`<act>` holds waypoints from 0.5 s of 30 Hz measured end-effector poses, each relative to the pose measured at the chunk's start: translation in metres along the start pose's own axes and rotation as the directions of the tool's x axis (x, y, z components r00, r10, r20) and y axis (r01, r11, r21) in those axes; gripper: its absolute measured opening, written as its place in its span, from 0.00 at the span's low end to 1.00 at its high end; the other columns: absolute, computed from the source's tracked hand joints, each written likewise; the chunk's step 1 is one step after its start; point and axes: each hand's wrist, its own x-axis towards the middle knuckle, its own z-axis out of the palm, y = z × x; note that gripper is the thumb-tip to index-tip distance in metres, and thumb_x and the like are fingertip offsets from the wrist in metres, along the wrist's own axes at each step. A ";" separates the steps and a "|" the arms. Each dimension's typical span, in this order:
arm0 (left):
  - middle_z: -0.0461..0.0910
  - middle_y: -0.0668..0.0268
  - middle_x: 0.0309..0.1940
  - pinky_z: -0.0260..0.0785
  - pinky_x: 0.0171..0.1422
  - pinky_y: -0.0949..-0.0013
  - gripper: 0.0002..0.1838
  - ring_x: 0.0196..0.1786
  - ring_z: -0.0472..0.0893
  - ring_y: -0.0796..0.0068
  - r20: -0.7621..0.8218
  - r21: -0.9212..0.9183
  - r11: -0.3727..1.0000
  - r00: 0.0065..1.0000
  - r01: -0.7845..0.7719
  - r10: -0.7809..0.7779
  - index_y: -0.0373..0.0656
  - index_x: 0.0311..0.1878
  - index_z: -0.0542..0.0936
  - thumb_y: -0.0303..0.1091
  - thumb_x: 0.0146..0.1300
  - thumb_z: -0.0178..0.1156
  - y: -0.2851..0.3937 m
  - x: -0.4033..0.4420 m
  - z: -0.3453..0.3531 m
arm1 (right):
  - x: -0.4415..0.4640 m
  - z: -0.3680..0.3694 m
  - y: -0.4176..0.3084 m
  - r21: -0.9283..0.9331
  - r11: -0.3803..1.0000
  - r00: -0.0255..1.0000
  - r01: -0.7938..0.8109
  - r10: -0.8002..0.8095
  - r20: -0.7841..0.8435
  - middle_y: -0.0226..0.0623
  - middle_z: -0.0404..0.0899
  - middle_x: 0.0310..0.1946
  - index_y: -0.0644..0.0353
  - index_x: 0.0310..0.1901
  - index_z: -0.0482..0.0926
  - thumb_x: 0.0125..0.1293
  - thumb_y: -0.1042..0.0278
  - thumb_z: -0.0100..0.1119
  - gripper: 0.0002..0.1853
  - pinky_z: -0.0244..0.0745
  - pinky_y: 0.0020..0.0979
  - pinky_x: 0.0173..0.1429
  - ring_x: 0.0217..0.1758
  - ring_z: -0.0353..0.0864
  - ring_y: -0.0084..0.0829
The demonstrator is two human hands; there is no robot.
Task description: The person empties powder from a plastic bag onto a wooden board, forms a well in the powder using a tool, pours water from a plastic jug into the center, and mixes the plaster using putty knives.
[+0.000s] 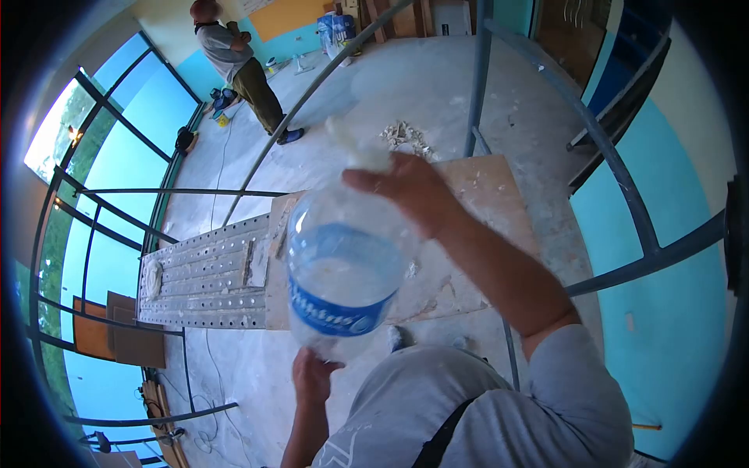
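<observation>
A large clear plastic bottle (343, 269) with a blue label hangs tilted in front of me, above the platform boards. My right hand (402, 187) is closed around something pale and blurred at the bottle's upper end. Below, my left hand (314, 374) is at the bottle's lower end, its fingers bent against the plastic. Under the bottle lie a plywood board (491, 203) and a perforated metal plank (203, 277). A small white bundle (154, 278) rests at the plank's left end.
Metal scaffold bars (624, 175) surround the platform. A person (234, 66) stands on the floor at the upper left, near large windows (117, 195). Debris (406, 138) lies on the floor beyond the plywood. Cardboard (136, 331) stands at the lower left.
</observation>
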 end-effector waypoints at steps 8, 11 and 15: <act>0.82 0.56 0.44 0.76 0.49 0.56 0.25 0.44 0.83 0.62 0.508 0.379 0.920 0.854 -0.101 -0.116 0.36 0.57 0.75 0.47 0.67 0.62 0.001 0.115 0.128 | -0.047 -0.067 -0.099 -0.668 0.703 0.861 0.243 -0.474 -0.186 0.37 0.87 0.38 0.62 0.43 0.85 0.48 0.46 0.78 0.28 0.78 0.32 0.51 0.42 0.85 0.28; 0.82 0.47 0.46 0.75 0.51 0.58 0.25 0.48 0.83 0.55 0.306 0.875 0.305 0.919 -0.375 0.249 0.38 0.57 0.78 0.43 0.61 0.68 0.029 0.181 0.114 | -0.058 -0.081 -0.104 -0.858 0.511 0.776 0.043 -0.558 -0.294 0.38 0.87 0.39 0.60 0.44 0.85 0.49 0.46 0.77 0.28 0.78 0.34 0.53 0.43 0.86 0.32; 0.82 0.45 0.47 0.73 0.55 0.52 0.20 0.50 0.82 0.45 0.132 0.968 0.123 0.862 -0.219 0.489 0.39 0.56 0.79 0.35 0.61 0.59 0.066 0.293 0.026 | -0.050 -0.125 -0.069 -0.887 0.445 0.658 -0.120 -0.633 -0.407 0.40 0.87 0.40 0.59 0.44 0.85 0.49 0.46 0.77 0.27 0.78 0.35 0.54 0.45 0.86 0.35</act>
